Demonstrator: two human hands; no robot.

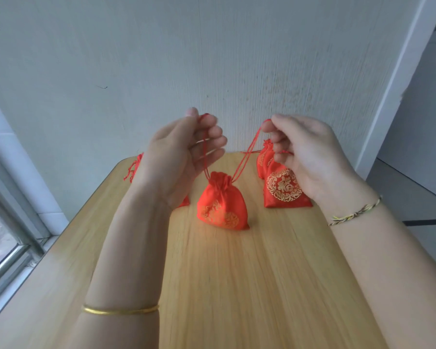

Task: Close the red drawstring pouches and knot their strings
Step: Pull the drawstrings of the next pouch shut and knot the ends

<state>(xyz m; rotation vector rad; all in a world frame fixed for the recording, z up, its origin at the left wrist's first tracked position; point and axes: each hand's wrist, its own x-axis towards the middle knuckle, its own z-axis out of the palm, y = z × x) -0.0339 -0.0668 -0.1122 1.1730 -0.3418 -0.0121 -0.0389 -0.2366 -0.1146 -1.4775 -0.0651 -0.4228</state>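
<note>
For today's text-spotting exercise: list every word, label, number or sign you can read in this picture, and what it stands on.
Right pouch: one gold character inside a round gold ornament, too blurred to read.
Middle pouch: gold ornament, creased and blurred, nothing readable.
Nothing else carries words or numbers.

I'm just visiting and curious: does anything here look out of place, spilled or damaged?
Nothing is spilled or torn. The middle pouch is upright, neck gathered, its strings pinched by the left hand and right hand. The only oddities are a small dark mark on the wall, and the far-left pouch lying close to the edge of the table.
</note>
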